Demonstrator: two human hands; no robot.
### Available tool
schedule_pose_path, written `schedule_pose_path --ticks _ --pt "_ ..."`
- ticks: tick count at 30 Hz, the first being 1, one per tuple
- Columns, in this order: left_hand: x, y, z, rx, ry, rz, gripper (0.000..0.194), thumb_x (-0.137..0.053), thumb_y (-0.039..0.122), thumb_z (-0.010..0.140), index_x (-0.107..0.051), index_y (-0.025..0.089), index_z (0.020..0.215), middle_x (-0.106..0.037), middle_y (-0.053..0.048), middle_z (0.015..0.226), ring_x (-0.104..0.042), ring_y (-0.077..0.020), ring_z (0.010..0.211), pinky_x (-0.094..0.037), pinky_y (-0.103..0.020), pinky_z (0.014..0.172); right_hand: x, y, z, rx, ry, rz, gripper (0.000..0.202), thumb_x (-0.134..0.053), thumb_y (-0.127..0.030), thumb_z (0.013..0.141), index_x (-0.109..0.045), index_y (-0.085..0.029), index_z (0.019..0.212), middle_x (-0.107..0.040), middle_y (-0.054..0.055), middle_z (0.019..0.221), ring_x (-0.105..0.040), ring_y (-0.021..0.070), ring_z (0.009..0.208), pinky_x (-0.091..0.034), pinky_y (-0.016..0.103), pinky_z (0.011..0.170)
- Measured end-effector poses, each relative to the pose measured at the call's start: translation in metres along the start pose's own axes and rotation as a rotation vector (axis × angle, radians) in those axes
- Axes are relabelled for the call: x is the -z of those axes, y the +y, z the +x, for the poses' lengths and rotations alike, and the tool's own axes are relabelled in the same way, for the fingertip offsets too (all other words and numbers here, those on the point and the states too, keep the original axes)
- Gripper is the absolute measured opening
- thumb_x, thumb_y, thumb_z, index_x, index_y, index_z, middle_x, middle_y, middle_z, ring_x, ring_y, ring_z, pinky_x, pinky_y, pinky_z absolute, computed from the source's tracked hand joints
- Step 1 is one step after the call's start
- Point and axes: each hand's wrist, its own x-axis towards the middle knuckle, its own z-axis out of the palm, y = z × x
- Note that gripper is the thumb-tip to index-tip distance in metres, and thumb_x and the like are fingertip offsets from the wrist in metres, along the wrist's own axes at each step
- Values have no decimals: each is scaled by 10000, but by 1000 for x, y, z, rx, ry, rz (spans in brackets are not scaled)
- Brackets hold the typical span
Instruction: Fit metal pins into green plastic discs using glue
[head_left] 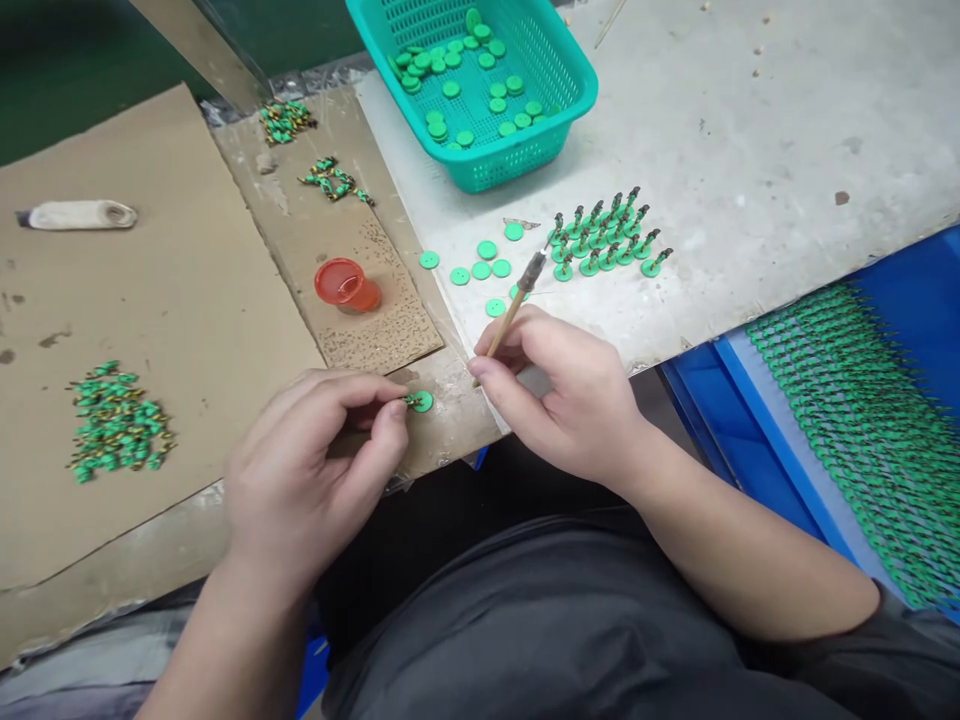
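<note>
My left hand (311, 465) pinches a small figure on a round green base (418, 401) between thumb and forefinger, just above the cardboard edge. My right hand (562, 390) grips a thin wooden-handled brush (517, 300), its dark tip pointing up and away over the grey table. Several loose green discs (480, 268) lie just beyond the brush tip. A cluster of small dark figures standing on green bases (607, 238) is grouped to the right of the discs.
A teal basket (559, 95) with several green discs stands at the back. An orange cap (345, 283) sits on cardboard (187, 290). A pile of figures (116, 422) lies at left. Blue trays (720, 420) with rows of green figures (862, 420) fill the right.
</note>
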Motion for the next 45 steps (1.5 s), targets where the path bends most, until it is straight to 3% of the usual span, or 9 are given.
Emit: schedule_pose_path --ticks 10,20,28,38,45 --pt "2 0 -2 -111 -2 -28 230 -806 97 963 -756 244 1131 -810 2 978 -748 -153 883 -578 -291 879 7 0 3 62 -94 -46 163 -615 -231 1157 -684 -208 1011 -786 44 1015 -753 177 911 -615 313 848" --pt "1 3 -4 3 21 -44 202 -790 139 986 -792 293 1117 -843 25 994 -778 -158 871 -602 -302 839 2 -8 17 -2 -230 -35 232 -580 -270 1189 -647 -220 972 -752 17 988 -725 161 896 -552 280 822" --pt "1 4 -6 76 31 -39 157 -790 187 1001 -812 300 1109 -852 21 999 -787 -168 881 -615 -314 835 -1 -3 16 -26 -205 28 206 -597 -268 1176 -638 -209 982 -748 25 1000 -730 161 885 -565 284 827" --pt "2 4 -5 1 14 -83 216 -810 96 961 -786 257 1102 -833 16 994 -764 -137 894 -599 -278 876 -2 -5 20 29 -227 -8 216 -556 -252 1200 -662 -203 1018 -732 22 1002 -728 171 911 -567 289 852" --pt "1 3 -6 29 49 -119 166 -828 119 959 -811 239 1072 -832 21 978 -755 -95 882 -588 -216 873 -15 -6 30 23 -358 -93 174 -557 -338 1199 -706 -311 1113 -750 11 997 -750 213 962 -613 306 934"
